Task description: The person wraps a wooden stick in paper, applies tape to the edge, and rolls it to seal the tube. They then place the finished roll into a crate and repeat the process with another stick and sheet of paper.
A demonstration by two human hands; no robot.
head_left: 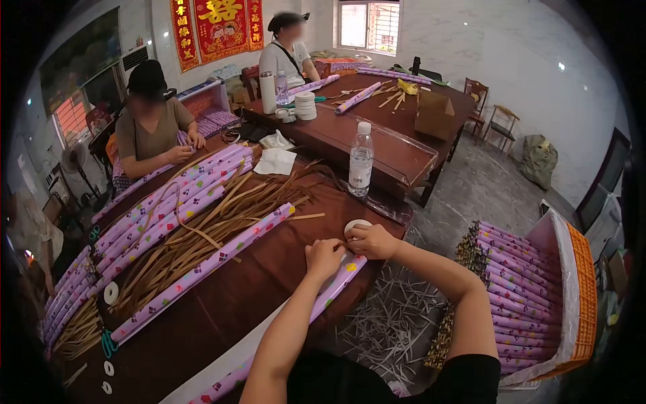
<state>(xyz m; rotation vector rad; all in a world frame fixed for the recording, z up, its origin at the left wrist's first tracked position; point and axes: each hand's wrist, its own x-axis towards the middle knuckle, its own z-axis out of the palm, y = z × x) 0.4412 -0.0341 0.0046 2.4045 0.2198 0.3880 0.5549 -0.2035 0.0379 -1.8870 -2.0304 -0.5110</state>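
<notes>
A long purple patterned roll (334, 286) lies diagonally under my hands near the table's right edge. My left hand (326, 258) is closed at its upper end, fingers bent onto the paper. Beside it my right hand (370, 241) has its fingers curled at a white tape roll (356, 226), close to the end of the patterned roll. What the fingertips pinch is too small to make out. White paper (235, 350) stretches along the roll toward me. Another purple roll (208, 269) lies to the left, beside a heap of brown strips (195, 239).
A water bottle (361, 161) stands beyond my hands. Several finished rolls (168, 195) are stacked left. One co-worker (151, 128) sits at the left, another (286, 57) at the far table. An orange crate (580, 289) of rolls stands right; strips (387, 323) litter the floor.
</notes>
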